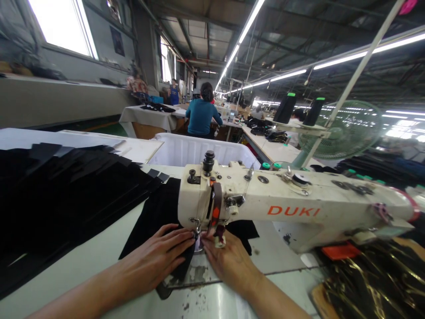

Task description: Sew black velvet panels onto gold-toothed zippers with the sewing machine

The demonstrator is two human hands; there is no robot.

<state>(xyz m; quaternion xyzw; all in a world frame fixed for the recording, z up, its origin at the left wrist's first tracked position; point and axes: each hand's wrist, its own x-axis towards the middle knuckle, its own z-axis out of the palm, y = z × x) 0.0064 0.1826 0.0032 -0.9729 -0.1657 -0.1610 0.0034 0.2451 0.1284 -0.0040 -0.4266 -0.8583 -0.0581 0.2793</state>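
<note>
A cream sewing machine point(252, 195) marked DUKI stands in front of me, with a black piece of fabric point(151, 223) lying under its needle end. My left hand point(162, 250) rests on this fabric just left of the presser foot point(197, 232). Its fingers are stretched out flat and point toward the needle. To the right of the foot is my right hand point(230, 259), close beneath the machine head. Its fingers are drawn together near the needle, and their tips are partly hidden. Whatever they hold cannot be made out. More black fabric shows behind the right wrist.
A big pile of black fabric pieces point(66, 190) covers the left side. Behind the machine is a white bin point(202, 146). Black pieces with gold-coloured trim point(375, 283) lie at right, beside a red object point(340, 251). Thread cones point(285, 108) and a fan point(341, 130) stand beyond. A person point(202, 115) sits ahead.
</note>
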